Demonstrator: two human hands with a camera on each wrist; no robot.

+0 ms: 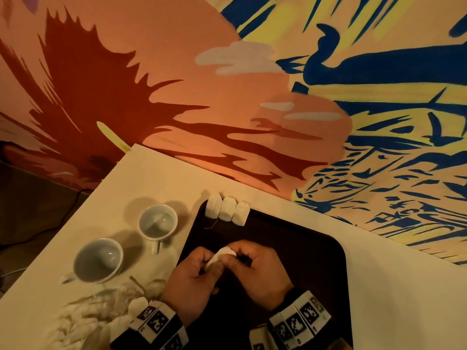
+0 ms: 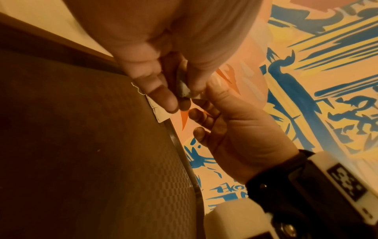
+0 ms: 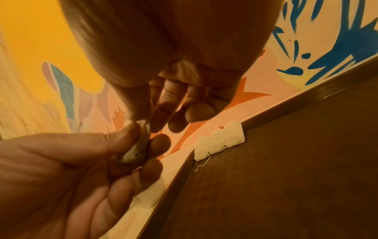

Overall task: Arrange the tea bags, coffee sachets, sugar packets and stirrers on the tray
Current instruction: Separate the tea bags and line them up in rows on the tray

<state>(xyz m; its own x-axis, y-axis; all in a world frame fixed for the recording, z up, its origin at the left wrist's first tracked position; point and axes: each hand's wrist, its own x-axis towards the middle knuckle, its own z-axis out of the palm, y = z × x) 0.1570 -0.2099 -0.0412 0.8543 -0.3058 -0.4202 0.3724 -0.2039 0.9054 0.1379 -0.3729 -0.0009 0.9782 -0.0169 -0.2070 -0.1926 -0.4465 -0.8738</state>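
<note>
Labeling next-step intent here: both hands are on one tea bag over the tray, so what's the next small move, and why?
Probably carry the held tea bag to the tray's far edge and set it beside the three tea bags lined up there. Left hand and right hand both pinch it above the tray, and the row's right side is open.

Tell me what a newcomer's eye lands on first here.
Both hands, left hand and right hand, pinch one small white tea bag above the dark rectangular tray. Three white tea bags stand in a row at the tray's far corner, before a bright painted mural.
</note>
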